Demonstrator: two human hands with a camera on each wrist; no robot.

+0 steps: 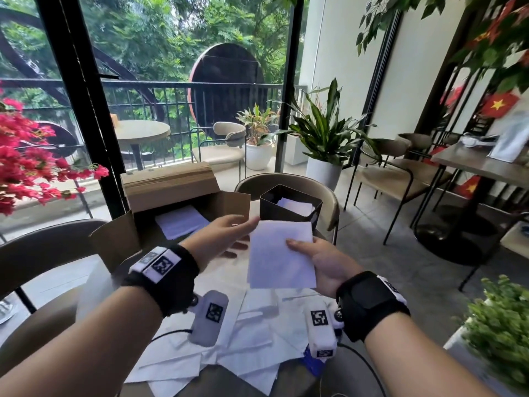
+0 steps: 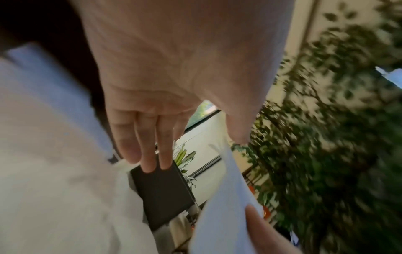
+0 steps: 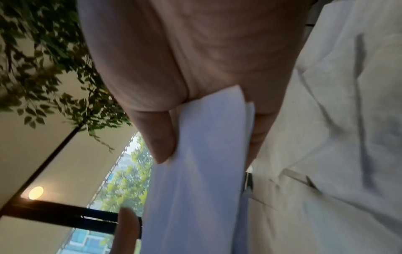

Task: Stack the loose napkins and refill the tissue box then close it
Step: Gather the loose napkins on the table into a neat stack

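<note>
**Napkin stack held up between both hands**

Loose white napkins [image 1: 257,333] spread across the table at lower centre of the head view. At centre left an open cardboard box [image 1: 171,196] holds more white sheets; right of it stands the black tissue box [image 1: 289,207], open-topped with napkins inside. Just below that box, the napkin stack [image 1: 282,253] hangs in the air. The right hand [image 1: 323,262] pinches its right edge, thumb on top, fingers beneath. The left hand [image 1: 223,239] has straight fingers, with its fingertips [image 1: 252,223] touching the stack's upper left corner.
</note>
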